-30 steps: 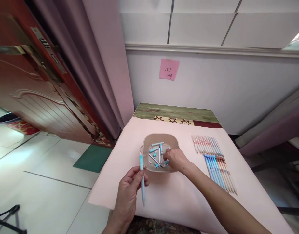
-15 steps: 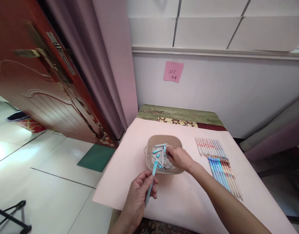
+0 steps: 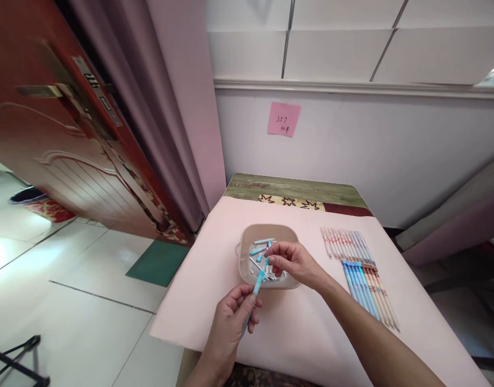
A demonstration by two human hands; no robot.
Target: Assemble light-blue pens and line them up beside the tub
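My left hand (image 3: 234, 313) is closed around a blue pen (image 3: 257, 285), whose upper end points up and away from me. Over the container, my right hand (image 3: 294, 264) pinches a small light-blue pen part (image 3: 266, 262) at the pen's upper end. Whether the two pieces touch is too small to tell. Below my fingers, a beige plastic container (image 3: 242, 264) holds several loose white and blue pen parts (image 3: 264, 241), some hidden by my right hand.
On the table's right side lie a row of pale pens (image 3: 338, 243) and, nearer me, a row of blue pens (image 3: 359, 290) and brownish pens (image 3: 380, 295). A pink cloth (image 3: 198, 285) covers the table. A pink note (image 3: 284, 119) hangs on the wall; a red door (image 3: 69, 140) stands left.
My right hand has come out of the container's loose parts towards the pen's upper end, with a small light-blue part in its fingers. My left hand keeps its hold on the pen.
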